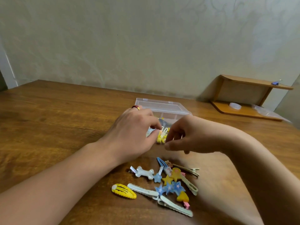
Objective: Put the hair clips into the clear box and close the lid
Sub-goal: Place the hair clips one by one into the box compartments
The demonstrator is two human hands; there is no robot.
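The clear box (164, 107) stands open on the wooden table, its lid tilted back, and both hands hide much of it. My left hand (134, 132) pinches a yellow hair clip (161, 138) at the box's near edge. Beside that clip my right hand (191, 135) hovers with curled fingers; whether it touches the clip is unclear. Several loose hair clips lie nearer to me: a yellow snap clip (123, 191), a white bone clip (145, 173), blue star clips (170, 187) and pale long clips (175, 207).
A small wooden shelf (248, 98) stands at the back right against the wall, with a clear round piece and plastic bags on its base and a purple clip on top. The wall runs close behind the box.
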